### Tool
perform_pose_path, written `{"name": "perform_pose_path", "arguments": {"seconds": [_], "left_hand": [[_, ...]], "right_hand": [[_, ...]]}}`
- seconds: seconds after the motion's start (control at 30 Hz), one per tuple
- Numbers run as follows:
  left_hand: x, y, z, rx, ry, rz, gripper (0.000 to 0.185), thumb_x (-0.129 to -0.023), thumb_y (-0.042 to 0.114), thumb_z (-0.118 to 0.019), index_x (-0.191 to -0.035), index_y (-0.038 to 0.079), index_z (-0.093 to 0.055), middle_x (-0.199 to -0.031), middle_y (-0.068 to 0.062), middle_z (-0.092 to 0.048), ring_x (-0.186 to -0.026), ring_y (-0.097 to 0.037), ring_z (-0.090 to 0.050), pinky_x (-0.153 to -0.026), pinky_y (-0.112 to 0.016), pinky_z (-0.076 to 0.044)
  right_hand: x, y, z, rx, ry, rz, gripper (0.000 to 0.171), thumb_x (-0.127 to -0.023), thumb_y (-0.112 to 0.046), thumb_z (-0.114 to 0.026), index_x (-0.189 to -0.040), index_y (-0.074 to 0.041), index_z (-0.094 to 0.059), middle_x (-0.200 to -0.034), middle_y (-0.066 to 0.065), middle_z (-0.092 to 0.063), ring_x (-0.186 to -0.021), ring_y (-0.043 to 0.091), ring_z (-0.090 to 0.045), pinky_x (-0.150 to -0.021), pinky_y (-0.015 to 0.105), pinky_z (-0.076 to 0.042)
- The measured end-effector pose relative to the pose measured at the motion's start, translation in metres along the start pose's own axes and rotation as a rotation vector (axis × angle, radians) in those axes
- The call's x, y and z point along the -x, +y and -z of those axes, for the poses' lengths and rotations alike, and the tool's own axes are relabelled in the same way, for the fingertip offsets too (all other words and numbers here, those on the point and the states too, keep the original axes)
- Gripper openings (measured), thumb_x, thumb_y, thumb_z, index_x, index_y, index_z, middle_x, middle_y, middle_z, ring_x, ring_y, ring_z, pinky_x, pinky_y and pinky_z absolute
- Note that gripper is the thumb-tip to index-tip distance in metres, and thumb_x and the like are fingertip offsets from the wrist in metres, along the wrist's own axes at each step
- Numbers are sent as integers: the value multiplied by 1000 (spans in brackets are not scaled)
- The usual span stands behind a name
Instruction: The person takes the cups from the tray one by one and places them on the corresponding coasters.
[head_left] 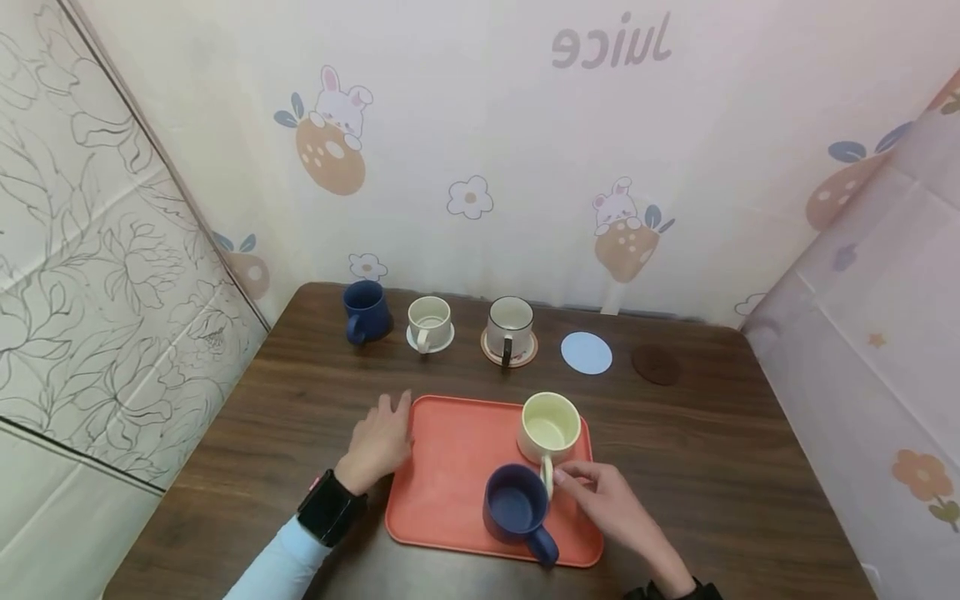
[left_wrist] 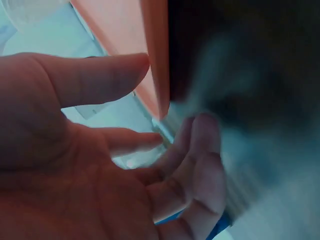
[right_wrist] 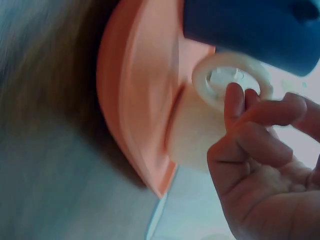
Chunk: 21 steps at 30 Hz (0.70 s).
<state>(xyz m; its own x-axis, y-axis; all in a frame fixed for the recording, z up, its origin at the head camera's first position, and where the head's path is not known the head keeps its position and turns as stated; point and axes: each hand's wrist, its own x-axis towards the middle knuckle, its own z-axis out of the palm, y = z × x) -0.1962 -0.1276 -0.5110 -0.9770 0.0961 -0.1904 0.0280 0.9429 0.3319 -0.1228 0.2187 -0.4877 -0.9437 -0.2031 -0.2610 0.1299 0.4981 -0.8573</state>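
On the orange tray (head_left: pixel 450 467), our right hand (head_left: pixel 611 500) pinched the pale yellow mug (head_left: pixel 550 429) by its handle, just behind the navy mug (head_left: pixel 517 504). Our left hand (head_left: pixel 382 442), fingers relaxed and holding nothing, steadied the tray's edge. Both wrist views were blurred; we could not tell whether the mug was lifted.

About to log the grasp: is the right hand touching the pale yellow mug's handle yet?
Touching. In the right wrist view the right hand has fingertips on the pale yellow mug's handle.
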Motion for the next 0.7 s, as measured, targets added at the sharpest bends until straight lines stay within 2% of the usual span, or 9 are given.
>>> {"name": "perform_pose_path", "arguments": {"seconds": [0.1, 0.2, 0.27, 0.33, 0.5, 0.63, 0.7], "left_hand": [[10, -2, -6, 27, -54, 3, 73, -102, 19, -70, -163, 2, -33, -131, -28, -58, -103, -36, -64, -83, -56, -55], [17, -3, -12, 68, -92, 6, 75, -101, 14, -67, -165, 1, -29, -99, -18, -65, -78, -29, -62, -67, -45, -53], [19, -3, -15, 94, -102, 6, 76, -101, 11, -66, -165, 1, -26, -79, -11, -60, -64, -24, -57, -57, -38, -46], [21, -4, -17, 128, -121, 10, 78, -100, 9, -65, -166, 2, -24, -68, -6, -53, -54, -22, -52, -52, -34, -40], [20, -6, -17, 211, -176, 22, 80, -101, 9, -64, -168, 5, -20, -66, -5, -54, -51, -21, -53, -50, -32, -41], [18, -8, -14, 247, -197, 34, 83, -101, 9, -67, -169, 8, -19, -68, -6, -57, -53, -22, -57, -52, -32, -45], [16, -10, -14, 243, -197, 27, 83, -101, 9, -67, -169, 8, -18, -68, -6, -57, -53, -22, -57, -52, -33, -45]], "right_hand": [[-1, 2, -6, -55, -30, 14, 32, -104, -25, -68, -120, 3, -74, -83, 7, -65, -64, 15, -54, -56, 25, -42], [-3, 6, -10, -97, -59, 31, 29, -104, -21, -69, -118, 3, -74, -80, 7, -66, -58, 12, -52, -54, 24, -41], [-3, 7, -10, -113, -78, 49, 28, -104, -19, -69, -116, 5, -74, -81, 9, -68, -58, 11, -52, -53, 24, -41], [-3, 8, -8, -136, -95, 44, 27, -105, -18, -68, -115, 6, -73, -85, 10, -70, -59, 12, -52, -53, 24, -42], [-3, 9, 1, -215, -141, -53, 35, -111, -27, -58, -111, 5, -70, -78, 7, -61, -57, 14, -46, -52, 25, -40], [-8, 10, 0, -221, -116, -68, 42, -112, -32, -54, -116, 7, -69, -85, 8, -64, -68, 17, -50, -59, 26, -41], [-10, 11, -1, -216, -92, -70, 41, -112, -31, -54, -120, 7, -69, -90, 8, -66, -68, 17, -49, -59, 25, -40]]}}
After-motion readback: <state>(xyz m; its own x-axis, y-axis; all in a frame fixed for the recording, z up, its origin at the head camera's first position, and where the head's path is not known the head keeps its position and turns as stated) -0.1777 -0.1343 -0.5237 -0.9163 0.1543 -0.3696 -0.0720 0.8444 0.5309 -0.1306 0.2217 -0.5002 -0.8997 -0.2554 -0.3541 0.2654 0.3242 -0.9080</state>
